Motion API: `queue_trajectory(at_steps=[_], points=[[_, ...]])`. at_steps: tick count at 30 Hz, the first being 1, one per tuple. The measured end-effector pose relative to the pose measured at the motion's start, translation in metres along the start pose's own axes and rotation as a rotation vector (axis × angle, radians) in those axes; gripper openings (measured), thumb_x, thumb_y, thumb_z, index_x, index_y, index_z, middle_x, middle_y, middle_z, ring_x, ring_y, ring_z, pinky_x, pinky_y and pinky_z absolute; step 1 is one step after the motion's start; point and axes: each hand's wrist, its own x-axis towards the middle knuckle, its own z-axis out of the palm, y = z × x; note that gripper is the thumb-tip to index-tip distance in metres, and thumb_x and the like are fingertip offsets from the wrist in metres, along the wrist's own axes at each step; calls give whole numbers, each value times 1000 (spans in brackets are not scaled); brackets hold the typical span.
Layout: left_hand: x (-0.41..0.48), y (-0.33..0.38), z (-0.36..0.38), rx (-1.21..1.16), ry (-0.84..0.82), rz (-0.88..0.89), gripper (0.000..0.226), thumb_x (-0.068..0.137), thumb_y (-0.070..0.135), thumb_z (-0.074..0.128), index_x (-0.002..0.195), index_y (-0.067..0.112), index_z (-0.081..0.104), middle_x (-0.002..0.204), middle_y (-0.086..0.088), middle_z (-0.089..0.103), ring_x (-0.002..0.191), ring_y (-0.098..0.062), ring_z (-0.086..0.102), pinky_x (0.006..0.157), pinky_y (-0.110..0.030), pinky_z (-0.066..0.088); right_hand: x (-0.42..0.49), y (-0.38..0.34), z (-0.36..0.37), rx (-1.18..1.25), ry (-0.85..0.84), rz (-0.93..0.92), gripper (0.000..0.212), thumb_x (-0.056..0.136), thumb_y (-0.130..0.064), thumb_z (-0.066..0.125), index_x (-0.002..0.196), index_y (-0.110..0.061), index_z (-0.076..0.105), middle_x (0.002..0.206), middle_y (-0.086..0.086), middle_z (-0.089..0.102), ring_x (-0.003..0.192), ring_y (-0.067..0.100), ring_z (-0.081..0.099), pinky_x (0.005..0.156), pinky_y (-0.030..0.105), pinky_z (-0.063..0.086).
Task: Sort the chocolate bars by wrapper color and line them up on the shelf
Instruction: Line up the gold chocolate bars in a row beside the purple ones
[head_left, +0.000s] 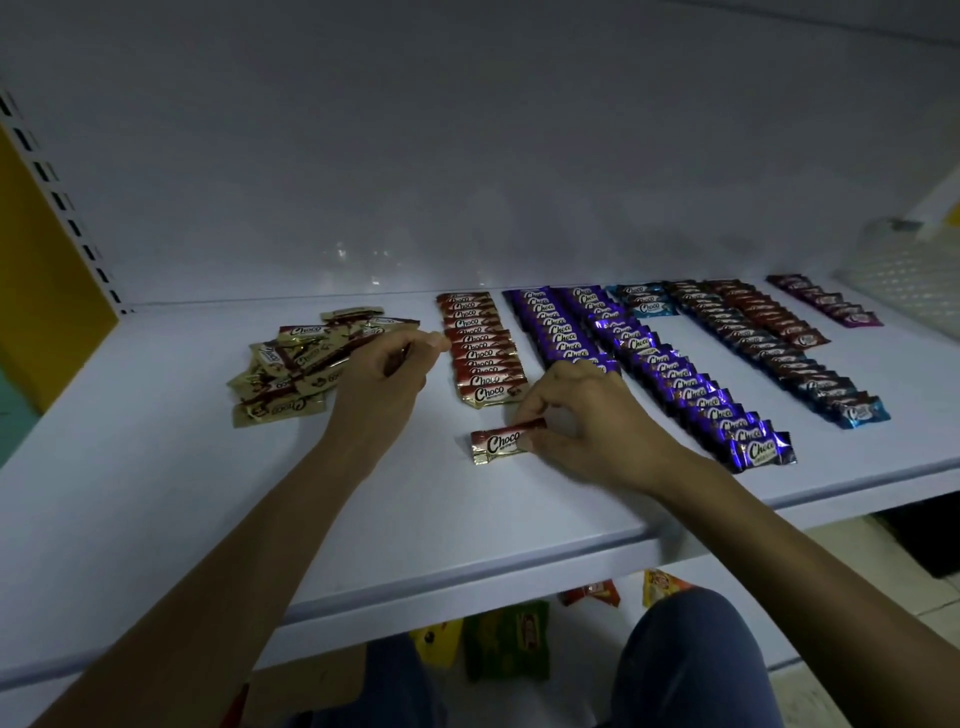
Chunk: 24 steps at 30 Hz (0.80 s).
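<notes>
Below the front edge: snack packets (506, 639) under the shelf (208, 493). Not part of this step.

Step in hand (judged): add one red-and-gold bar to the front of the red row.

Right hand (587, 415): fingers (527, 410) curled, thumb and forefinger pinching the right end of the loose bar (498, 442). The bar lies flat on the shelf, logo up. It is just in front of the red row (480, 348), not touching its nearest bar and slightly skewed to it.

Left hand (384, 369): fingers (421, 340) curled tight round a thin dark-red sliver, probably a second bar (396, 359); too shadowed to be sure. The hand sits between the unsorted pile (291, 364) and the red row.

To do it well:
- Slide the loose bar back and square it to the nearest bar.
- Overlap it as the others overlap, logo the same way, ends in line.
- Keep the pinch light. The foil looks slippery, and a hard push could shunt the whole row.
- Keep the right wrist off the purple rows (685, 384) just beside it.

Farther back: a short blue row (644, 302), dark rows (769, 338) and a magenta row (826, 307), all laid out. The unsorted pile is what remains.
</notes>
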Motion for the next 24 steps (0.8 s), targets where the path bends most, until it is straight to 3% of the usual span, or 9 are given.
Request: queue_trajectory(at_steps=[4,6,11,13,16,18,20,22,24], points=[[2,-1,1,-90,23,-30,27,101,15,41,95,12,67,50,4,41,39,-3,32,38,-10,25,12,-5,4,-105,115,74,19,81,-28,71,101,-25,71,106,-2,61,107,21,49,82,29,25],[4,-2,0,-174,32,-39,30,104,16,35,103,12,65,49,3,45,38,-3,33,36,-12,26,17,-5,6,-134,134,100,21,83,-29,69,104,-25,70,107,0,60,108,22,47,80,28,22],[4,-3,0,-224,-6,-9,38,106,22,23,115,17,59,57,3,61,46,-6,47,39,-15,35,24,-6,8,-191,160,97,26,88,-31,63,112,-23,68,109,2,62,107,23,49,83,31,28],[5,-3,0,-224,-14,8,41,104,36,21,119,25,58,74,0,68,68,-8,57,54,-20,44,26,-14,9,-44,228,58,23,90,-32,57,102,-19,71,98,1,67,94,20,55,80,33,39],[7,0,-2,-221,-39,18,49,86,48,19,122,39,52,102,0,67,98,-15,57,76,-28,45,38,-44,6,460,105,93,24,95,-25,55,86,-9,71,78,2,70,71,13,61,64,26,46],[5,3,-1,-272,-37,4,43,89,45,25,123,41,50,110,-4,63,100,-15,57,72,-23,49,46,-64,6,723,16,122,17,94,-12,57,86,-3,69,72,0,70,64,9,63,58,20,46],[2,4,1,-291,-29,10,36,99,41,29,131,37,47,114,-10,59,92,-10,61,64,-17,50,52,-75,7,855,-37,120,12,91,2,56,91,3,68,60,-15,65,54,-4,58,52,8,40],[0,-1,1,-263,-10,60,45,95,59,30,131,38,46,113,-8,60,89,-5,62,67,-17,50,54,-77,8,905,-68,123,14,90,10,53,92,5,66,56,-24,62,50,-7,55,50,4,37],[-2,-6,-1,-177,31,105,56,79,77,34,125,45,44,109,0,62,93,-5,61,77,-19,49,51,-73,7,877,-48,124,17,89,9,55,82,-2,67,61,-19,65,54,-4,56,54,9,40]])
